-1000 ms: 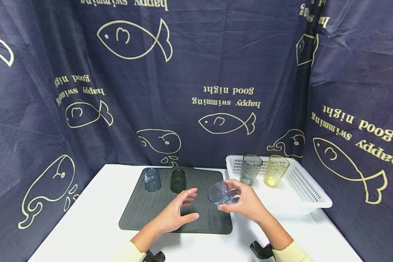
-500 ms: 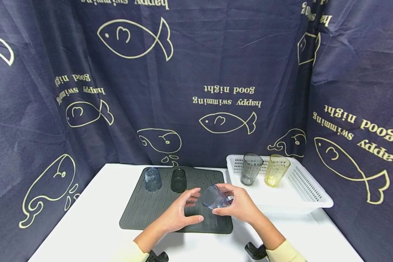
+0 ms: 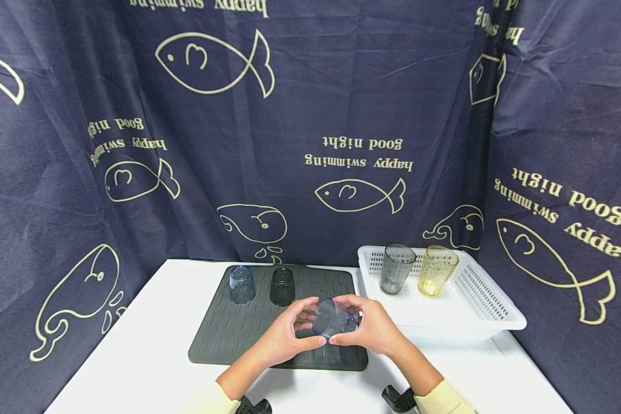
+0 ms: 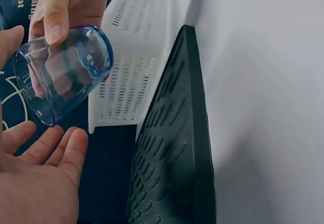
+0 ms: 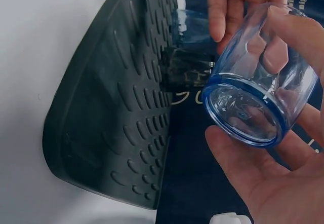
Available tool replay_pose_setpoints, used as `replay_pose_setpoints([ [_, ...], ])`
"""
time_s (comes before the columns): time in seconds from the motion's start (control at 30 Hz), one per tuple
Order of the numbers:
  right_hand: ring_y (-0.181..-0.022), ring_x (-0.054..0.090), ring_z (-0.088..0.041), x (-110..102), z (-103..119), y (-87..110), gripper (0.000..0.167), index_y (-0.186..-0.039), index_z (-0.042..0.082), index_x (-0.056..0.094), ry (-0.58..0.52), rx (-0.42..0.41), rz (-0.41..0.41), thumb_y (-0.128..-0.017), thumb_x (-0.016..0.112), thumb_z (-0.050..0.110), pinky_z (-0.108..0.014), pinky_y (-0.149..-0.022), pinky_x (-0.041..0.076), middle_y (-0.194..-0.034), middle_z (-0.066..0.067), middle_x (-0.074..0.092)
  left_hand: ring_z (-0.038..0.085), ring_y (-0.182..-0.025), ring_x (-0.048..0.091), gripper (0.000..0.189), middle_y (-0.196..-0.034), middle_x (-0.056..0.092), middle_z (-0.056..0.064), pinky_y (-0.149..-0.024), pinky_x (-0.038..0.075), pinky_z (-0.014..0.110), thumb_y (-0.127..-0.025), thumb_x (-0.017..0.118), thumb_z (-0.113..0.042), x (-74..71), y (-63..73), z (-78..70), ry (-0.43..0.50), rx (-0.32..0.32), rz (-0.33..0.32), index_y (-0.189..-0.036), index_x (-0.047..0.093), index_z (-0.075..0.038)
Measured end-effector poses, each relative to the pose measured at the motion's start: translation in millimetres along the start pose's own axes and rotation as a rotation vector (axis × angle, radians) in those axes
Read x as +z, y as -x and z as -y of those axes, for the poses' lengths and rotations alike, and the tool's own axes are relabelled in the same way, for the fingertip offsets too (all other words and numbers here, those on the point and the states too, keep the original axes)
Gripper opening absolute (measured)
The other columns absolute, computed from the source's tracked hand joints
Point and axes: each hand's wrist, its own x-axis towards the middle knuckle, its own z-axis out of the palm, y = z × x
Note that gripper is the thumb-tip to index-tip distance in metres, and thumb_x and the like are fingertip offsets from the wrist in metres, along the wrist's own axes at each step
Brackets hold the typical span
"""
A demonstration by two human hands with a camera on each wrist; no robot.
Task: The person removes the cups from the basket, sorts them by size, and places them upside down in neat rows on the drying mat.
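Over the dark ribbed mat (image 3: 222, 342), my right hand (image 3: 374, 329) holds a clear bluish drinking glass (image 3: 327, 323) tilted on its side. Its mouth faces my left hand (image 3: 281, 339), and its base points right. In the right wrist view the right thumb and fingers wrap the glass (image 5: 248, 84) near its thick blue base. My left hand is spread at the mouth end; in the left wrist view its fingers (image 4: 68, 150) are extended, tips right at the rim of the glass (image 4: 71, 74).
Upside down at the mat's back left stand a blue glass (image 3: 241, 286) and a black glass (image 3: 282, 287). A white perforated basket (image 3: 489, 330) to the right contains a grey glass (image 3: 396, 270) and a yellow glass (image 3: 437, 271), both upright. A dark curtain (image 3: 290, 126) encloses the white table (image 3: 129, 356).
My right hand has brought the glass leftward and slightly down, turning its mouth toward my left hand. The left hand has shifted a little right, closing the gap between them.
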Motion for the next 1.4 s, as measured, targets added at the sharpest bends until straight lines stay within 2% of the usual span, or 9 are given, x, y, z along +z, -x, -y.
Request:
replay_pose_setpoints([
  [0.27,-0.093,0.068,-0.012,0.8,-1.5,-0.6,0.070,-0.126,0.013,0.071,-0.018,-0.069,0.026,-0.066,0.097,0.039,-0.029,-0.079,0.058,-0.116,0.002,0.075,0.034,-0.123,0.062,0.077,-0.140,0.056,0.017,-0.106,0.053,0.038,-0.088,0.082,-0.020,1.9,-0.9,-0.6,0.027,-0.014,0.009,-0.152,0.042,-0.005],
  [0.5,-0.097,0.069,-0.007,-0.1,0.7,-0.2,0.071,-0.126,0.016,0.071,-0.030,-0.049,0.051,-0.064,0.098,0.039,-0.026,-0.082,0.059,-0.117,0.007,0.075,0.032,-0.120,0.065,0.076,-0.137,0.059,0.016,-0.105,0.054,0.036,-0.087,0.083,-0.020,3.2,-1.0,-1.8,0.028,-0.025,0.008,-0.150,0.045,-0.005],
  [0.9,-0.101,0.070,-0.008,-2.1,3.9,0.1,0.072,-0.127,0.015,0.070,-0.007,-0.081,0.052,-0.065,0.098,0.038,-0.028,-0.088,0.058,-0.120,0.007,0.073,0.032,-0.115,0.066,0.075,-0.135,0.060,0.017,-0.103,0.056,0.033,-0.086,0.084,-0.016,4.6,-1.1,-1.4,0.051,-0.006,-0.018,-0.149,0.046,-0.002],
  [1.13,-0.109,0.068,-0.012,-5.0,6.0,0.5,0.072,-0.132,0.017,0.067,-0.096,-0.049,0.062,-0.068,0.096,0.036,-0.027,-0.088,0.058,-0.126,0.003,0.072,0.028,-0.112,0.067,0.072,-0.133,0.061,0.016,-0.100,0.056,0.030,-0.082,0.085,-0.011,2.4,1.2,-4.8,0.118,0.011,-0.055,-0.146,0.051,-0.008],
  [1.27,-0.116,0.067,-0.015,-6.5,6.8,1.3,0.069,-0.134,0.019,0.065,-0.180,-0.022,0.057,-0.073,0.095,0.030,-0.027,-0.092,0.057,-0.132,-0.001,0.070,0.021,-0.110,0.067,0.073,-0.132,0.060,0.019,-0.100,0.056,0.028,-0.081,0.085,-0.006,-1.1,4.3,-5.5,0.177,0.032,-0.057,-0.146,0.051,-0.006],
  [1.4,-0.118,0.066,-0.020,-4.9,5.6,2.3,0.068,-0.137,0.016,0.063,-0.275,-0.005,0.050,-0.076,0.093,0.021,-0.027,-0.095,0.057,-0.134,-0.006,0.068,0.016,-0.107,0.067,0.072,-0.130,0.058,0.027,-0.099,0.057,0.027,-0.081,0.083,-0.002,-3.9,7.1,-2.6,0.222,0.075,-0.058,-0.145,0.049,0.000],
])
